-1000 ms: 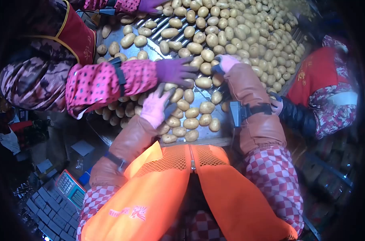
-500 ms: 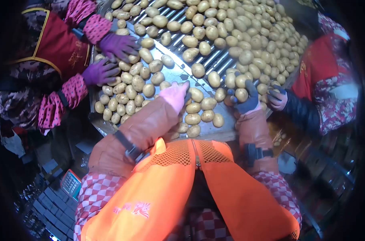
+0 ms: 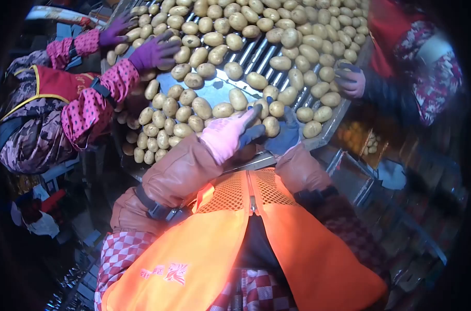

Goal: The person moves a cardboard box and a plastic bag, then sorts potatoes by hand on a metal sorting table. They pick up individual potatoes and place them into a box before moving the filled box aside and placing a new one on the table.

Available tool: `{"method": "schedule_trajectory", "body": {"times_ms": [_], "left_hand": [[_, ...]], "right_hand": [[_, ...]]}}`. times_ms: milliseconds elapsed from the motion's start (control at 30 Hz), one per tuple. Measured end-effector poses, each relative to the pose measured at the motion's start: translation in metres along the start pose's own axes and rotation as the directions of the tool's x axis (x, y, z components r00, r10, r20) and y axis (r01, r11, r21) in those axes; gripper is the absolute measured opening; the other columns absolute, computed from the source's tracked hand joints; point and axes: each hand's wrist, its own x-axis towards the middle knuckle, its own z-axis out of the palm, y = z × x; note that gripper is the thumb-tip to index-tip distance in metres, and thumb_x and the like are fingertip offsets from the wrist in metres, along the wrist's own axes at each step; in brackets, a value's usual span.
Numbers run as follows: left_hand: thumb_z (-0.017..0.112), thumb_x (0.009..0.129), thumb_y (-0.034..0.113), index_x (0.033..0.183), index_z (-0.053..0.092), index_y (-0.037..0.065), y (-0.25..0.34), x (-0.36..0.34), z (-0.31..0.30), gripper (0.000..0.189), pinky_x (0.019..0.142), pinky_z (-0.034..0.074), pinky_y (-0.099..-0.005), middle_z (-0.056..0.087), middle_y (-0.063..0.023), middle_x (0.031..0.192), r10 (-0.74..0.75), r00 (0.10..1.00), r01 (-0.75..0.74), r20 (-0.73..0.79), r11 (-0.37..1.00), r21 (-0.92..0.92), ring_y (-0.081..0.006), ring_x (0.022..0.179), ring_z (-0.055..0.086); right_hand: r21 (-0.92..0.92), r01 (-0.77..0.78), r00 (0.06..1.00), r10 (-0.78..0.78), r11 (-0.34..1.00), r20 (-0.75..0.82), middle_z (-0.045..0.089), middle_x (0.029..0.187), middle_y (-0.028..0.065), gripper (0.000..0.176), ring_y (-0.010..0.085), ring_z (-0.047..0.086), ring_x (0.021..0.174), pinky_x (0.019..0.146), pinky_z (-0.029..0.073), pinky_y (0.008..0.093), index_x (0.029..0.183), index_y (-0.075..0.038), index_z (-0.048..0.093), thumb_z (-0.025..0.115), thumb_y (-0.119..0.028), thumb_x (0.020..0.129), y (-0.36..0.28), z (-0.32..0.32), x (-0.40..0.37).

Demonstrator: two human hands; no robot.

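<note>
Many potatoes (image 3: 201,108) cover a metal sorting table (image 3: 223,85). My left hand (image 3: 234,133), in a pink glove with grey-blue fingers, has its fingers apart above the near edge, beside some potatoes, and holds nothing that I can see. Close on its right, my right hand (image 3: 284,133) wears a dark blue glove. Its fingers curve round a potato (image 3: 276,109), and another potato (image 3: 271,126) lies against it. Part of the right hand's grip is hidden among the potatoes.
A co-worker's purple gloves (image 3: 155,51) rest over potatoes at the left. Another co-worker's gloved hand (image 3: 351,80) is at the table's right edge. Slatted metal bars (image 3: 256,56) show between potatoes. Below right of the table stands a container with orange contents (image 3: 354,136).
My right hand has moved left, close to my left hand, with potatoes beside it. The view has shifted. Potatoes that lay between my hands are now bunched further forward.
</note>
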Motion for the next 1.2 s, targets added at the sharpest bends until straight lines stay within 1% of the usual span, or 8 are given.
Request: {"method": "schedule_trajectory", "body": {"times_ms": [167, 267, 500, 567, 600, 667, 767, 1200], "left_hand": [[0.06, 0.104, 0.025, 0.145, 0.056, 0.011, -0.042, -0.014, -0.002, 0.043, 0.079, 0.055, -0.0322, 0.072, -0.0105, 0.106, -0.285, 0.95, 0.194, -0.131, 0.862, -0.468, -0.0154, 0.089, 0.066], [0.062, 0.103, 0.018, 0.14, 0.062, 0.01, -0.086, -0.045, -0.009, 0.038, 0.087, 0.052, -0.0295, 0.072, -0.0136, 0.11, -0.413, 0.875, 0.316, -0.252, 0.882, -0.349, -0.0175, 0.098, 0.066], [0.068, 0.095, 0.042, 0.152, 0.046, 0.018, -0.22, -0.044, 0.01, 0.066, 0.114, 0.037, -0.0525, 0.044, -0.0255, 0.15, -0.345, 0.693, 0.509, -0.633, 0.856, 0.092, -0.045, 0.137, 0.043], [0.073, 0.09, 0.047, 0.156, 0.041, 0.021, -0.212, -0.036, 0.021, 0.077, 0.119, 0.028, -0.0582, 0.039, -0.0317, 0.155, -0.37, 0.633, 0.577, -0.68, 0.811, 0.096, -0.0503, 0.144, 0.034], [0.076, 0.088, 0.044, 0.154, 0.043, 0.021, -0.178, -0.041, 0.023, 0.077, 0.119, 0.03, -0.0575, 0.038, -0.0319, 0.154, -0.299, 0.692, 0.517, -0.657, 0.841, 0.162, -0.0509, 0.143, 0.035], [0.08, 0.083, 0.038, 0.151, 0.048, 0.021, -0.158, -0.065, 0.046, 0.078, 0.118, 0.03, -0.0585, 0.034, -0.0301, 0.156, -0.202, 0.857, 0.305, -0.474, 0.94, 0.151, -0.0514, 0.143, 0.035], [0.077, 0.084, 0.038, 0.143, 0.058, 0.021, -0.142, -0.109, 0.054, 0.064, 0.119, 0.029, -0.0585, 0.037, -0.0234, 0.157, -0.045, 0.886, 0.207, -0.461, 0.929, 0.307, -0.0473, 0.147, 0.031], [0.075, 0.082, 0.02, 0.133, 0.061, 0.016, -0.105, -0.109, 0.063, 0.054, 0.116, 0.032, -0.0584, 0.055, -0.0118, 0.14, 0.092, 0.92, -0.023, -0.382, 0.983, 0.181, -0.0405, 0.138, 0.045]], "right_hand": [[0.516, 0.217, 0.867, -0.407, 0.829, 0.289, 0.055, 0.123, 0.0059, 0.042, 0.0244, 0.052, 0.126, 0.104, 0.049, 0.0472, 0.136, -0.013, 0.051, 0.057, -0.034, 0.1, -0.054, 0.002, -0.037], [0.272, 0.264, 0.927, -0.166, 0.926, -0.335, 0.057, 0.122, 0.0059, 0.035, 0.0244, 0.055, 0.122, 0.103, 0.049, 0.0447, 0.133, -0.013, 0.054, 0.056, -0.029, 0.101, -0.098, -0.056, -0.145], [-0.191, 0.014, 0.266, -0.188, 0.981, -0.946, 0.062, 0.121, 0.006, 0.023, 0.0245, 0.061, 0.114, 0.101, 0.049, 0.0388, 0.123, -0.012, 0.062, 0.053, -0.017, 0.103, -0.125, -0.204, -0.316], [-0.472, -0.194, 0.422, -0.361, 0.86, -0.831, 0.063, 0.12, 0.0061, 0.021, 0.0245, 0.062, 0.112, 0.101, 0.049, 0.0372, 0.121, -0.012, 0.065, 0.053, -0.014, 0.104, -0.117, -0.227, -0.296], [-0.907, -0.26, 0.738, -0.538, 0.331, -0.408, 0.066, 0.122, 0.0092, 0.025, 0.0245, 0.061, 0.117, 0.102, 0.049, 0.0353, 0.123, -0.004, 0.066, 0.055, -0.012, 0.103, -0.126, -0.149, -0.228], [-0.121, -0.06, 0.54, -0.07, 0.991, -0.839, 0.063, 0.13, 0.013, 0.035, 0.0222, 0.059, 0.122, 0.106, 0.047, 0.0332, 0.134, 0.001, 0.062, 0.055, 0.0, 0.1, -0.112, -0.048, -0.122], [-0.934, -0.058, 0.938, -0.302, 0.354, -0.172, 0.071, 0.114, 0.0141, 0.034, 0.0247, 0.068, 0.104, 0.093, 0.054, 0.0364, 0.124, -0.006, 0.069, 0.074, -0.01, 0.091, -0.064, -0.018, -0.056], [-0.772, 0.167, 0.98, 0.018, -0.613, 0.198, 0.042, 0.15, 0.0307, 0.076, 0.0488, 0.04, 0.138, 0.117, 0.031, 0.0594, 0.152, -0.012, 0.044, 0.075, -0.029, 0.085, -0.005, 0.049, 0.035]]}}
